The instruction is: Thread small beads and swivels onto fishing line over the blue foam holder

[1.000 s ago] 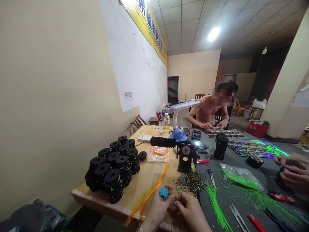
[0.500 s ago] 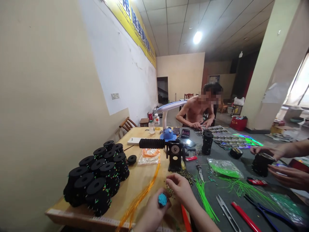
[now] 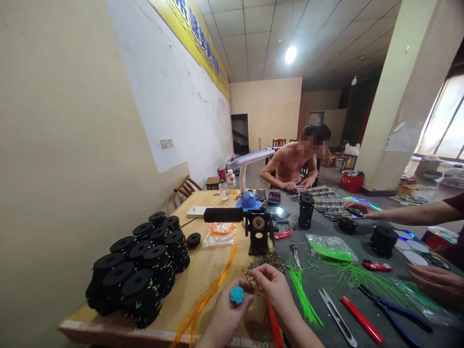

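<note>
My left hand [image 3: 224, 309] is closed around a turquoise bundle [image 3: 237, 295], whose round, knobbly end shows above the fist. Close beside it, my right hand [image 3: 273, 287] has thumb and forefinger pinched together near the left fingertips. Whatever lies in that pinch is too small to make out. Just beyond both hands is a pile of tiny dark and gold pieces [image 3: 270, 263]. Orange strands [image 3: 213, 285] run along the table to the left of my hands, and green strands [image 3: 302, 295] lie to the right.
Stacked black foam spools [image 3: 139, 275] fill the left side. A black winding device [image 3: 258, 229] and a blue-based lamp [image 3: 248, 198] stand ahead. Thread snips [image 3: 337, 316], a red lighter-like stick [image 3: 361, 319] and pliers [image 3: 395, 309] lie right. One person sits opposite; another's hands [image 3: 358, 210] work at right.
My hands have come closer together, with the turquoise end turned more toward me. The co-worker at right has left the black spool stack, one hand now holding a disc over the sheets.
</note>
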A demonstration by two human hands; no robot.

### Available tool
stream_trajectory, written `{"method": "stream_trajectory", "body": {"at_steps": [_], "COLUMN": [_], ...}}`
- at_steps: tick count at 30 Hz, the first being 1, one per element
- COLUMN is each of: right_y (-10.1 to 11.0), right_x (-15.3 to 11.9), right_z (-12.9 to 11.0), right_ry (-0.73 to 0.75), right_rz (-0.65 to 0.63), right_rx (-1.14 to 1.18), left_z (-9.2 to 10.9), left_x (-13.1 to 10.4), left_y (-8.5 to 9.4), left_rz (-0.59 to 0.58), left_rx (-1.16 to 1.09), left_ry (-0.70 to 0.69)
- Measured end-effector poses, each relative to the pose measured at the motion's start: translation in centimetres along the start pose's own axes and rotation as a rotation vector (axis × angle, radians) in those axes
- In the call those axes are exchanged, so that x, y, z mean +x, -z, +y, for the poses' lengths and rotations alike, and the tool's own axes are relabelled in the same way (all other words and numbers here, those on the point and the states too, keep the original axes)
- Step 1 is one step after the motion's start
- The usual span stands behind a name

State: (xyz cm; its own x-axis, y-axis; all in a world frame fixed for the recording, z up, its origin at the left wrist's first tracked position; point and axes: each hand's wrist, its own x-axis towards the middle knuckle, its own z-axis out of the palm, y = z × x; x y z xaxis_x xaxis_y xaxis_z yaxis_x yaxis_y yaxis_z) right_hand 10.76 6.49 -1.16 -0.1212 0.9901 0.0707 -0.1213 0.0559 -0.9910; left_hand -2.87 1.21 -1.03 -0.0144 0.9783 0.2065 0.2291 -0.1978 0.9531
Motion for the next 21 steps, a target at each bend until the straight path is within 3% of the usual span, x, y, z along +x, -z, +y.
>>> {"method": "stream_trajectory", "body": {"at_steps": [7,12,15,18,21], "right_y": [-1.0,-0.1,3.3,9.0,14.9], "right_x": [-2.6,-3.7,-4.7,-6.1,-7.4], "right_z": [-0.2,0.9,1.0,0.0,-0.9], "right_ry": [-0.14,-0.12,0.04,0.258,0.342], "right_rz": [0.031,0.056,0.139,0.339,0.447], "right_rx": [0.432,0.326,-0.004,-0.495,-0.972], "left_z": [0.5,0.7,0.5,0.0,-0.3], "left_x": [-0.1,-0.5,-0.8,-1.0,-1.3], "left_y": [-2.2,-2.2,-1.5,-1.0,-0.7], "left_rz": [0.217,0.151,0.096,0.06,-0.003], "left_rx": [-0.148,-0.073,0.087,0.21,0.28], "left_ry": [-0.055,-0.071,-0.077,-0.113,-0.142]}}
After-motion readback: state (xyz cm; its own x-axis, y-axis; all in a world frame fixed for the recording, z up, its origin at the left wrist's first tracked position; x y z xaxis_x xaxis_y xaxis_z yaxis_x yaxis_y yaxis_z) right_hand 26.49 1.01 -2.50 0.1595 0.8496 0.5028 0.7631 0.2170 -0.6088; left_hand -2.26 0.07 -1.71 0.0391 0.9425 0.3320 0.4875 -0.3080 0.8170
